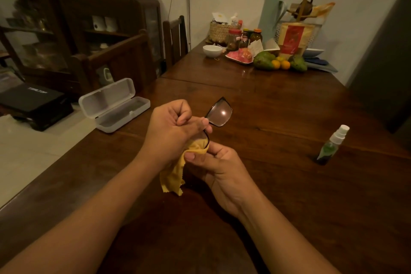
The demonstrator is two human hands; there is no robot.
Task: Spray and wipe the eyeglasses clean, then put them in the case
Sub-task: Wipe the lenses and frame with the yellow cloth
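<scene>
Black-framed eyeglasses [220, 113] are held above the wooden table [278, 118], one lens sticking up and out past my fingers. My left hand [171, 129] grips the frame near the bridge. My right hand [220, 171] pinches a yellow cloth [175, 176] around the lower lens, which is mostly hidden; the cloth's tail hangs down between my wrists. A translucent white case [115, 104] lies open at the table's left edge. To the right stands a small green spray bottle [332, 144] with a white nozzle, upright.
At the table's far end sit a white bowl [212, 50], a plate of pink food [240, 56], mangoes and oranges [279, 62], jars and a woven basket [222, 31]. Chairs [175, 40] line the left side. A dark cabinet stands beyond them.
</scene>
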